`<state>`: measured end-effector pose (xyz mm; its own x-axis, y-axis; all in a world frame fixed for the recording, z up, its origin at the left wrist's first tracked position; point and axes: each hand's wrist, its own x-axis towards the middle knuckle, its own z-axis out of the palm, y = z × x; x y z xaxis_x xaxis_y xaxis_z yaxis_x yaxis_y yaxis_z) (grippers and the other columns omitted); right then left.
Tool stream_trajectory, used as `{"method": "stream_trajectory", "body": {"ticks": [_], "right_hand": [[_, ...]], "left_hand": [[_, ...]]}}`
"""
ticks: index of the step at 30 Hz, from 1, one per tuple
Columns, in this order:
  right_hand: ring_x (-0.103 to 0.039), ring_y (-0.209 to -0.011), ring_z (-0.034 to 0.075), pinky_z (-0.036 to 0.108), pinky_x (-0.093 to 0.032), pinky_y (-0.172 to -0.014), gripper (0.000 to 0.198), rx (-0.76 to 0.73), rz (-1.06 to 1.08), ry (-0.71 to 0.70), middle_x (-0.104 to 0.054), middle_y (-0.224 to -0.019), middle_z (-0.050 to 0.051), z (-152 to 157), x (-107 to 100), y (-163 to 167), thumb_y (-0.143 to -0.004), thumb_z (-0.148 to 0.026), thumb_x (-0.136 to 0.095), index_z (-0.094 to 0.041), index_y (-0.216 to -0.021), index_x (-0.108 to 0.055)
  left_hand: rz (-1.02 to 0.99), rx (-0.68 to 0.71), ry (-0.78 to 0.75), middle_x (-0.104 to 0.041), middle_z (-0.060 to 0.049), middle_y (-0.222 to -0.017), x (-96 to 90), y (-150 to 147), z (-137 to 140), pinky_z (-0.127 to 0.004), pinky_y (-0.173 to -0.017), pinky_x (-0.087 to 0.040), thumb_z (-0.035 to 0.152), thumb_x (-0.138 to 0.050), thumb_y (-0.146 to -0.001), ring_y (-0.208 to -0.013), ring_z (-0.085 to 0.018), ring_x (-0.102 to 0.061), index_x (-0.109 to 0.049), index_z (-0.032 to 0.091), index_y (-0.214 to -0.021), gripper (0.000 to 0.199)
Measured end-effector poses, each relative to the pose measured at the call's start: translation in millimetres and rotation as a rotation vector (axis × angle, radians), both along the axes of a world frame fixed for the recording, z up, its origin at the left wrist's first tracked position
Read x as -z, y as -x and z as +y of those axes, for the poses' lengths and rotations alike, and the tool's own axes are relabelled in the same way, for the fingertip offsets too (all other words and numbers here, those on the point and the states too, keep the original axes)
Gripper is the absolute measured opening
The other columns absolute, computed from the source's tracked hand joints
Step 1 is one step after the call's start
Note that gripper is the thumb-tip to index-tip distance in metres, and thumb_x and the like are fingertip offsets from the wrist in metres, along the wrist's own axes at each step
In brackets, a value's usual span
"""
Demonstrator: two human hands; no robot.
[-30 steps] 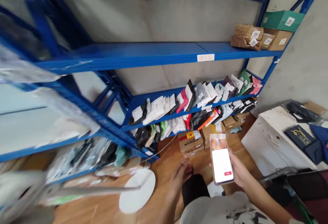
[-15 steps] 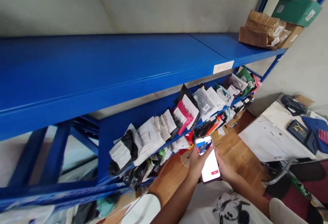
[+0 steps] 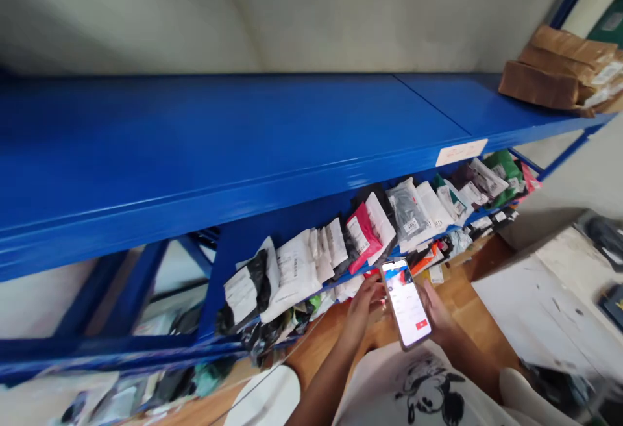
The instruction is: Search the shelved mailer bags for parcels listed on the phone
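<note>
Two hands meet at a phone: the right hand curls its fingers behind it, long axis pointing away, while the left hand, fingers loosely spread, touches its left edge below stacked parcels.

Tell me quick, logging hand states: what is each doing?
Left hand: open, fingers at the phone.
Right hand: closed around the phone.

You're standing in a parcel storeroom: long blue steel shelving runs along a bare wall, a lower shelf packed with labelled mailer bags, taped cardboard parcels stacked up top.
</note>
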<state>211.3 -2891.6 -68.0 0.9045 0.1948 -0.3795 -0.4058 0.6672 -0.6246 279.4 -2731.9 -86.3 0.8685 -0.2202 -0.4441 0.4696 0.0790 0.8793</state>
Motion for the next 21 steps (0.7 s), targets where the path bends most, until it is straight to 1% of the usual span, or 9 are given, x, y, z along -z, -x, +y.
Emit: {"method": "stream_trajectory", "body": {"ticks": [3, 5, 7, 10, 13, 15, 17, 19, 21], "right_hand": [[-0.07, -0.11, 0.033, 0.048, -0.051, -0.098, 0.067, -0.102, -0.014, -0.085, -0.078, -0.105, 0.01, -33.7, -8.3, -18.9, -0.071, -0.075, -0.073, -0.021, -0.112, -0.068], [-0.069, -0.112, 0.033, 0.051, -0.048, -0.102, 0.063, -0.197, -0.007, -0.125, -0.078, -0.111, 0.01, -55.5, -12.9, -30.2, -0.073, -0.072, -0.072, -0.022, -0.112, -0.068], [-0.067, -0.115, 0.035, 0.053, -0.047, -0.102, 0.063, -0.298, 0.005, -0.134, -0.076, -0.115, 0.011, -76.1, -15.4, -39.8, -0.075, -0.073, -0.067, -0.022, -0.112, -0.068], [-0.066, -0.116, 0.037, 0.055, -0.049, -0.1, 0.072, -0.394, 0.027, -0.089, -0.073, -0.12, 0.016, -105.0, -14.3, -51.5, -0.077, -0.08, -0.058, -0.02, -0.116, -0.067], [-0.068, -0.109, 0.039, 0.056, -0.053, -0.093, 0.083, -0.443, 0.044, -0.039, -0.071, -0.123, 0.019, -129.7, -10.2, -61.3, -0.073, -0.086, -0.053, -0.019, -0.12, -0.065], [-0.072, -0.097, 0.038, 0.056, -0.057, -0.084, 0.089, -0.493, 0.061, -0.028, -0.071, -0.123, 0.02, -141.9, -8.4, -66.3, -0.069, -0.091, -0.051, -0.019, -0.121, -0.064], [-0.073, -0.084, 0.036, 0.057, -0.059, -0.071, 0.095, -0.573, 0.083, -0.047, -0.071, -0.118, 0.02, -149.5, -7.9, -68.9, -0.066, -0.095, -0.047, -0.02, -0.123, -0.062], [-0.073, -0.079, 0.035, 0.054, -0.059, -0.061, 0.1, -0.649, 0.104, -0.095, -0.073, -0.109, 0.02, -151.9, -7.8, -69.1, -0.065, -0.098, -0.041, -0.02, -0.125, -0.058], [-0.073, -0.079, 0.034, 0.052, -0.06, -0.059, 0.102, -0.679, 0.103, -0.132, -0.073, -0.102, 0.02, -149.3, -7.1, -67.8, -0.064, -0.099, -0.039, -0.02, -0.126, -0.056]], "left_hand": [[-0.26, -0.163, -0.21, -0.072, -0.006, -0.088, 14.0, -18.1, 17.5, -0.033, -0.079, -0.054, 0.05, -0.064, -0.071, -0.09, -0.023, -0.068, -0.068, 0.02, -0.107, 0.047], [-0.359, -0.267, -0.434, -0.071, -0.007, -0.092, 21.0, -30.1, 28.0, -0.035, -0.079, -0.054, 0.04, -0.061, -0.074, -0.091, -0.024, -0.067, -0.066, 0.019, -0.111, 0.043], [-0.442, -0.317, -0.711, -0.071, -0.011, -0.103, 24.2, -42.9, 32.9, -0.038, -0.088, -0.053, 0.031, -0.056, -0.079, -0.1, -0.026, -0.066, -0.065, 0.018, -0.116, 0.04], [-0.507, -0.238, -1.169, -0.067, -0.015, -0.121, 22.5, -66.3, 28.1, -0.04, -0.107, -0.045, 0.019, -0.05, -0.085, -0.121, -0.029, -0.058, -0.067, 0.016, -0.123, 0.041], [-0.42, -0.089, -1.489, -0.054, -0.018, -0.146, 19.7, -92.3, 18.6, -0.052, -0.119, -0.031, 0.014, -0.059, -0.082, -0.142, -0.036, -0.04, -0.062, 0.017, -0.136, 0.054], [-0.303, -0.018, -1.607, -0.035, -0.018, -0.161, 19.8, -106.9, 17.1, -0.063, -0.121, -0.02, 0.02, -0.071, -0.077, -0.151, -0.045, -0.021, -0.058, 0.021, -0.141, 0.066], [-0.189, 0.049, -1.659, -0.023, -0.017, -0.167, 21.2, -116.6, 22.0, -0.068, -0.119, -0.018, 0.02, -0.074, -0.075, -0.152, -0.05, -0.014, -0.059, 0.026, -0.141, 0.068], [-0.144, 0.094, -1.665, -0.019, -0.015, -0.168, 22.3, -121.0, 32.6, -0.063, -0.116, -0.027, 0.013, -0.065, -0.081, -0.151, -0.047, -0.02, -0.06, 0.028, -0.139, 0.061], [-0.157, 0.11, -1.636, -0.019, -0.014, -0.168, 22.4, -121.6, 46.1, -0.053, -0.111, -0.04, 0.005, -0.052, -0.084, -0.147, -0.042, -0.032, -0.061, 0.029, -0.139, 0.06]]}}
